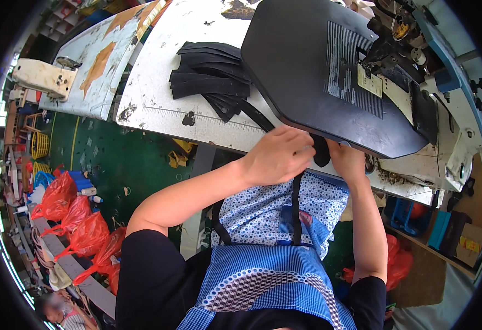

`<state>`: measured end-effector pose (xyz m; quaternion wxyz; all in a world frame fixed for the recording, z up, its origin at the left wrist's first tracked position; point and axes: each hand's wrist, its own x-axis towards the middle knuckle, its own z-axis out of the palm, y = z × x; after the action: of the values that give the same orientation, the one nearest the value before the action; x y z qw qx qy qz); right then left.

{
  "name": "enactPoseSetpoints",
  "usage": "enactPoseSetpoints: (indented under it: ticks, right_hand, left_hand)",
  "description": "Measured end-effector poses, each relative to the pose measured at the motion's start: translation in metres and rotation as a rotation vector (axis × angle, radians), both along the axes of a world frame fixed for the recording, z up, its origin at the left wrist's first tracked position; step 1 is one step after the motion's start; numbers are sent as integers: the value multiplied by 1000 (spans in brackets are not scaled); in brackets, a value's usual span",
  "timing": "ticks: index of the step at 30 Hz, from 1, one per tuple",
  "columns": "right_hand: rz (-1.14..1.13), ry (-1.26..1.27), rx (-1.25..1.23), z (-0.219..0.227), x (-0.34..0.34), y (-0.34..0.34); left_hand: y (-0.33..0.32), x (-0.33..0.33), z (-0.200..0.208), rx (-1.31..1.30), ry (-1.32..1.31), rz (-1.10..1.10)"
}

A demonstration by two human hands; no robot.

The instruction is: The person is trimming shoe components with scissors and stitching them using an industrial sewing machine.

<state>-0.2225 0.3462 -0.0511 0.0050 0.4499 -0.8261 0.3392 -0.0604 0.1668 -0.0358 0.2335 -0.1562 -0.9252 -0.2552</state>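
Observation:
My left hand (281,156) is at the front edge of the white worktable, its fingers curled inward and slightly blurred; what they pinch, if anything, is hidden. A black piece (321,152), apparently fabric, hangs between my hands, close to the left fingertips. On its other side is my right hand (348,160), its fingers mostly hidden under the edge of a black plate (290,71). Left of the plate lies a fanned pile of black fabric strips (210,77). One strip (257,115) runs from it toward my left hand.
A sewing machine (386,60) stands at the right, above the plate. Patterned blue cloth (260,206) covers my lap. Red plastic bags (87,234) are at the lower left, near a person (67,313). A second worktable (95,60) stands at the upper left.

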Motion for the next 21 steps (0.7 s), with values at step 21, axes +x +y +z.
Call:
enactPoseSetpoints:
  ticks: [21]
  right_hand:
    - [345, 261, -316, 132, 79, 33]
  left_hand:
    - [-63, -19, 4, 79, 77, 316]
